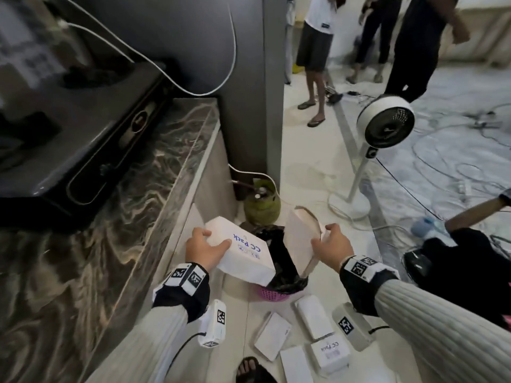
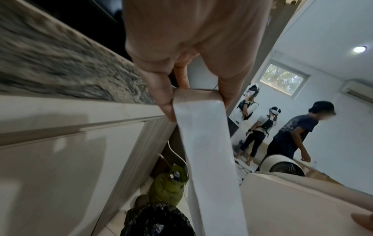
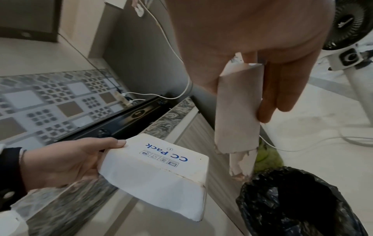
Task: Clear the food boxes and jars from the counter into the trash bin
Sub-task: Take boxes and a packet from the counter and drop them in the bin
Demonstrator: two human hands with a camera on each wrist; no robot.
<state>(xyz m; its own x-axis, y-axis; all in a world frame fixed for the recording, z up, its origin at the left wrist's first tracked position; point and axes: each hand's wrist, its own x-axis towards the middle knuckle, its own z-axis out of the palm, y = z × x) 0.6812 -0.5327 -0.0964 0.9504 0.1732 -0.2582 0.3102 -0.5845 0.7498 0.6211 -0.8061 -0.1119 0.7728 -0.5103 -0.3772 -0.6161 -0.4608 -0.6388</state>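
My left hand (image 1: 203, 248) grips the white printed cardboard food box (image 1: 243, 251); my right hand (image 1: 330, 243) pinches a torn white box (image 1: 300, 239). I'd centre both over the black-lined pink bin (image 1: 282, 275) before releasing.

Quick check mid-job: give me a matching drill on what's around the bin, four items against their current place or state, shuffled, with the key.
Items
1. CC Pack box
2. torn white box
3. green gas cylinder
4. pink trash bin

Places or states
A. lined with a black bag, on the floor below both hands
B. gripped by the left hand, tilted over the bin
C. standing on the floor against the grey pillar, behind the bin
D. held on edge by the right hand above the bin

Pairs: 1-B, 2-D, 3-C, 4-A
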